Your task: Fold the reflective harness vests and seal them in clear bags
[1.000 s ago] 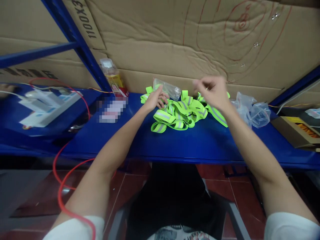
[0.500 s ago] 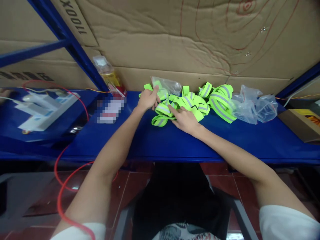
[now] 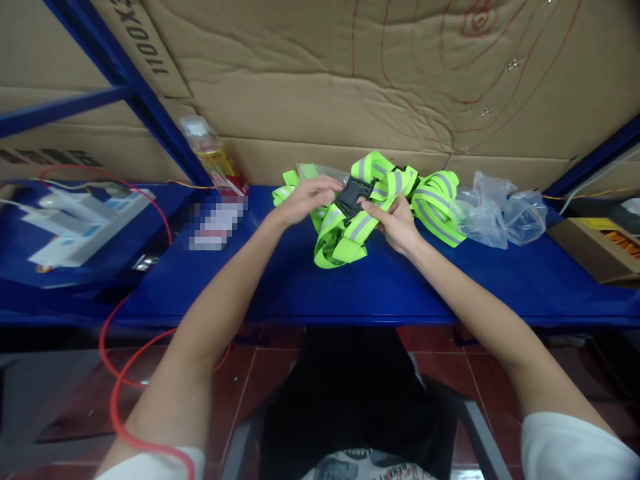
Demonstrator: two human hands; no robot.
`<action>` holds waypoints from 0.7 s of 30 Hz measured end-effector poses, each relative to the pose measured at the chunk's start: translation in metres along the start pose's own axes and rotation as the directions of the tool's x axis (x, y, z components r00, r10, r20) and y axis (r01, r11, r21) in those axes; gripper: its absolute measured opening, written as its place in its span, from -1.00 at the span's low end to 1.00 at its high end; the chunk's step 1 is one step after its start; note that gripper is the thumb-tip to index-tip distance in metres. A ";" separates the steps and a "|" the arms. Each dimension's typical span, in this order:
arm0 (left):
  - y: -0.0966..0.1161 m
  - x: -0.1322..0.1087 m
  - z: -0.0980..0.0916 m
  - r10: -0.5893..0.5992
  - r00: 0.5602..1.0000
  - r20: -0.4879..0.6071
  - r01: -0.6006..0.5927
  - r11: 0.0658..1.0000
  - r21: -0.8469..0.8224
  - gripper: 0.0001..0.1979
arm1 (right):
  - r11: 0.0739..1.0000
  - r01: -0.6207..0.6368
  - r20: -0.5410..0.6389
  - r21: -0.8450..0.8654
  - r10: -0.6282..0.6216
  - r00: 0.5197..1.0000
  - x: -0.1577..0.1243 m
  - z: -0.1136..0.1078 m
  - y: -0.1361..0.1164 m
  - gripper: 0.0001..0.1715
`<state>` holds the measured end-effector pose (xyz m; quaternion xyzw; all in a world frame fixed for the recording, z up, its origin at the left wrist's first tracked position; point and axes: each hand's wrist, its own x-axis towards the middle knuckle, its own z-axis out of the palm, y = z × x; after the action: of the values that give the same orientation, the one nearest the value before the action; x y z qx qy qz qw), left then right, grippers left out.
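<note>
Our left hand (image 3: 300, 200) is gripping the woven neon-green straps (image 3: 350, 241); our right hand (image 3: 399, 223) is pinching them beside the black plastic buckle (image 3: 351, 195).

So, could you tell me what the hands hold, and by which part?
The left hand and right hand grip the reflective strap bundle beside its black buckle.
</note>
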<state>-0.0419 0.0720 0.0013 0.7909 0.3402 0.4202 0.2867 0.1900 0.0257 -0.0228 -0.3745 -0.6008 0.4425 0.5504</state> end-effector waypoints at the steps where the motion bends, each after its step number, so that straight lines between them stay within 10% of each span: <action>1: 0.003 -0.001 0.004 0.044 0.998 0.050 -0.047 0.997 0.056 -0.29 | 0.999 0.016 0.017 -0.033 -0.015 1.000 0.001 -0.005 0.000 -0.15; 7: 0.009 -0.004 0.013 0.191 0.975 -0.117 -0.146 0.937 0.317 -0.46 | 0.800 0.388 0.131 -0.457 -0.371 0.919 0.008 -0.051 -0.011 0.01; 11: 0.019 -0.006 0.012 0.231 0.957 -0.177 -0.160 0.926 0.341 -0.45 | 0.704 0.518 -0.056 -0.486 -0.616 0.785 0.013 -0.060 -0.021 -0.01; 15: 0.036 -0.011 0.015 0.095 0.983 0.160 -0.090 0.995 -0.042 -0.41 | 0.642 0.615 0.195 -0.458 -0.603 0.774 0.011 -0.052 -0.032 0.03; 21: 0.054 -0.014 -0.001 -0.088 0.798 0.596 0.196 0.973 -0.118 -0.53 | 0.829 0.476 0.558 -0.294 -0.255 0.790 -0.002 -0.038 -0.054 -0.17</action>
<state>-0.0332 0.0288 0.0350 0.8258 0.2555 0.1610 0.4763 0.2302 0.0111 0.0275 -0.2305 -0.8641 0.2656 0.3600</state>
